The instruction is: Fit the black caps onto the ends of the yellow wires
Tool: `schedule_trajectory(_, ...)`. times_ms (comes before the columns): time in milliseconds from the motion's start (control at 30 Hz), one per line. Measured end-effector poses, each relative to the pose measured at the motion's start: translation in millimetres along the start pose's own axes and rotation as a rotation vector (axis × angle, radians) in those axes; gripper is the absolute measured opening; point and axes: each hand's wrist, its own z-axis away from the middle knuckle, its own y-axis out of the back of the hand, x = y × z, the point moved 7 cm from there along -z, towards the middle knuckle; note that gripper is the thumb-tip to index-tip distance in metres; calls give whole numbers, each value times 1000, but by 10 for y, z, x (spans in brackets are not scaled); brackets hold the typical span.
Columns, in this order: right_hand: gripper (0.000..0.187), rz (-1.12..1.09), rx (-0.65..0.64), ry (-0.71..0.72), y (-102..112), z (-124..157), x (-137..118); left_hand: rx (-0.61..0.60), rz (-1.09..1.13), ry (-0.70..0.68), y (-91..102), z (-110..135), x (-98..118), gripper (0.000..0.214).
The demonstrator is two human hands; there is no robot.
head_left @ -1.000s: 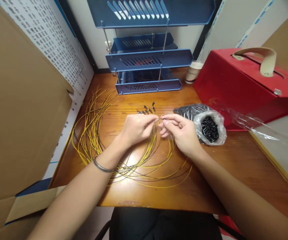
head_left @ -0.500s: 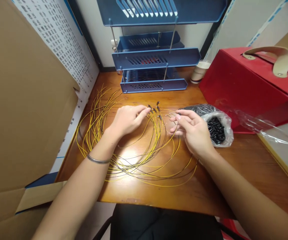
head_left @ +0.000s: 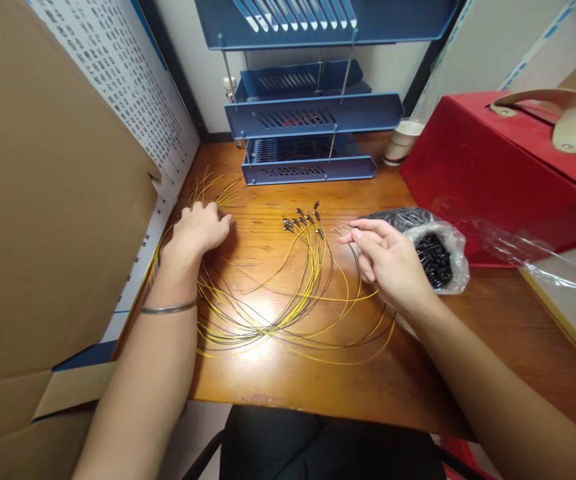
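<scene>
Over the loose ends of a bundle of thin yellow and black wires (head_left: 213, 193) at the left is my left hand (head_left: 199, 232), fingers apart and thumb stretched out; its fingertips rest at or just above the wires. My right hand (head_left: 391, 260) is closed in a pinch, with fine wire ends (head_left: 342, 229) showing at its fingertips. Between the hands lies a group of black-tipped wire ends (head_left: 304, 220), their wires (head_left: 288, 317) looping across the table. Beside my right hand, a clear plastic bag (head_left: 461, 257) holds many small black pieces (head_left: 433, 260).
Blue stacked trays (head_left: 313, 170) stand at the back, with a paper cup (head_left: 402, 143) beside them. A red box with a beige handle (head_left: 493, 180) takes up the right. A cardboard sheet (head_left: 58, 220) borders the wooden table (head_left: 318, 383) on the left.
My left hand has moved left from the black-tipped ends to the wire bundle, and its fingers have opened. More black tips now show in the group. My right hand stays almost in place.
</scene>
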Motion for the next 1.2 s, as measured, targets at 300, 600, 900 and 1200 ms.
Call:
schedule_trajectory(300, 33, 18, -92, -55, -57, 17, 57, -31, 50, 134, -6, 24, -69, 60)
schedule_trajectory(600, 31, 51, -70, 36, -93, 0, 40, 152, 342, -684, 317, 578, 1086, 38)
schedule_trajectory(900, 29, 129, -192, 6, -258, 158, -8, 259, 282, -955, 258, 922, 1508, 34)
schedule_trajectory(1200, 31, 41, -183, -20, -326, 143, 66, 319, 346, -878, 462, 733, 1214, 35)
